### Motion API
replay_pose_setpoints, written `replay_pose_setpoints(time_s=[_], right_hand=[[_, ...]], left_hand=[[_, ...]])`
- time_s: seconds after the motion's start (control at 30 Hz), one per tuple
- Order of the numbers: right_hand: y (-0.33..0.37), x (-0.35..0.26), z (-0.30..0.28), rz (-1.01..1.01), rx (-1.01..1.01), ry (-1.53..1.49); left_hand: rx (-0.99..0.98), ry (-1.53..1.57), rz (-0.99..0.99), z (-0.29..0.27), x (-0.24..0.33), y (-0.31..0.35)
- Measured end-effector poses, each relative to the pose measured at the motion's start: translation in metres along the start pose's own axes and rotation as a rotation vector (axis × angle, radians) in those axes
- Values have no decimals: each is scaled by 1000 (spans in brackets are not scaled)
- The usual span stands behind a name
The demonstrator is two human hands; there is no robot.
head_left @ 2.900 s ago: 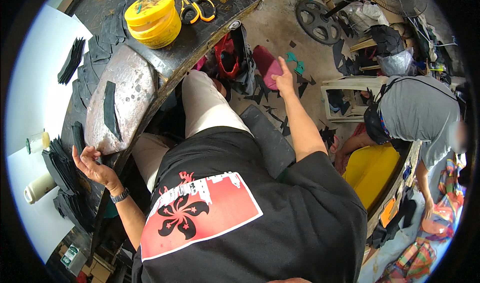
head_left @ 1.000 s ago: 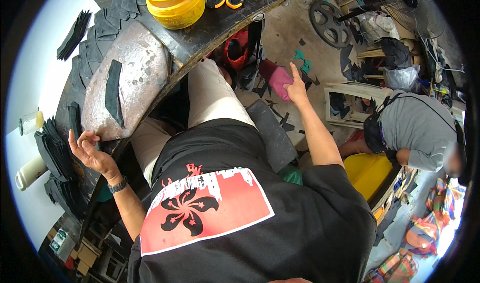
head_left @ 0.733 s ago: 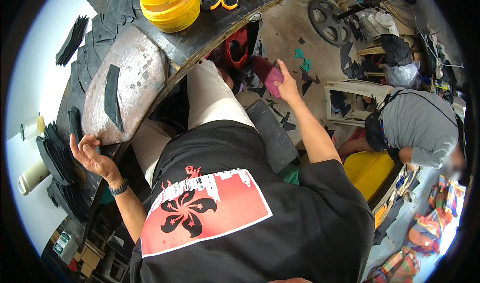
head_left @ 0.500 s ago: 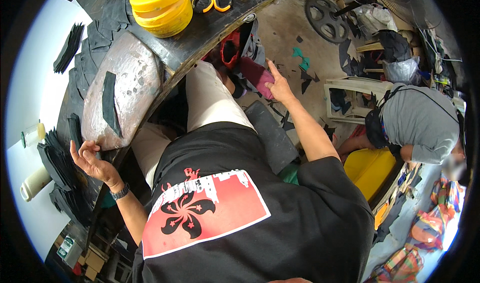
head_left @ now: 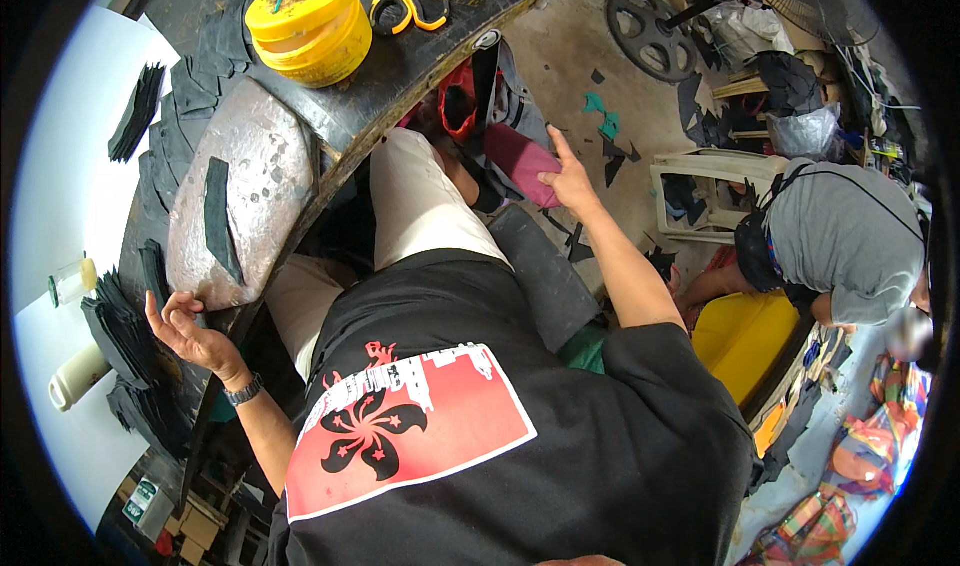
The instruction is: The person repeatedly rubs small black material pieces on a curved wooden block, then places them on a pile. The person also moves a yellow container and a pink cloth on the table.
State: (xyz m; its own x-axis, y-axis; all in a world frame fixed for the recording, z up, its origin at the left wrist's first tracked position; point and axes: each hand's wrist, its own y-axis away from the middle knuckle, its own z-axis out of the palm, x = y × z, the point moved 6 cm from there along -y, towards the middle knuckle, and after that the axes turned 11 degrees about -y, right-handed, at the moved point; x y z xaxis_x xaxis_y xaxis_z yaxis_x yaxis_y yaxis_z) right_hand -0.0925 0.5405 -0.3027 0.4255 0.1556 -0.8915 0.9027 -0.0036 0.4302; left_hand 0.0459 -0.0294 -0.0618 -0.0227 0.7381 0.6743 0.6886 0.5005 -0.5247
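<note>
Closest to you, a dark, flat panel (head_left: 545, 281) leans beside your right thigh, below your forearm. Your left hand (head_left: 190, 338) is loosely curled with nothing visible in its grasp, its fingers at the near corner of the slab (head_left: 268, 166) (whether they touch it, you cannot tell from here). The slab is pale grey, rounded at the corners, shiny and pitted, and a matt black strip (head_left: 218, 221) lies lengthwise on it. Your right hand (head_left: 572, 181) grips a maroon pad (head_left: 525, 164) out past your right knee, above the floor (head_left: 560, 61); the pad is oblong with a rounded end. A red bag (head_left: 466, 124) sits just beyond the pad, by the worktop (head_left: 400, 66).

The worktop is dark and scuffed, with a worn edge. Fanned stacks (head_left: 120, 331) of thin black pieces crowd its left side, near a white bottle (head_left: 80, 378) and a clear jar (head_left: 72, 284). Past the slab stand a round yellow tub (head_left: 320, 41), smeared on top, and scissors (head_left: 405, 4) with black and yellow handles.

Farther right, teal scraps (head_left: 608, 124) litter the floor, then come an off-white stool (head_left: 725, 161), a person (head_left: 845, 231) in grey bending over, and a spoked black fan base (head_left: 655, 28).
</note>
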Motion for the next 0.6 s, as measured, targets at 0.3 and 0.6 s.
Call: replay_pose_setpoints(time_s=[0.3,0.6], right_hand=[[58,-98,-60,-337,342,-619],[52,-267,-33,-902,225,-658]], left_hand=[[92,41,18,-6,-3,7],[127,114,348,8,60,24]])
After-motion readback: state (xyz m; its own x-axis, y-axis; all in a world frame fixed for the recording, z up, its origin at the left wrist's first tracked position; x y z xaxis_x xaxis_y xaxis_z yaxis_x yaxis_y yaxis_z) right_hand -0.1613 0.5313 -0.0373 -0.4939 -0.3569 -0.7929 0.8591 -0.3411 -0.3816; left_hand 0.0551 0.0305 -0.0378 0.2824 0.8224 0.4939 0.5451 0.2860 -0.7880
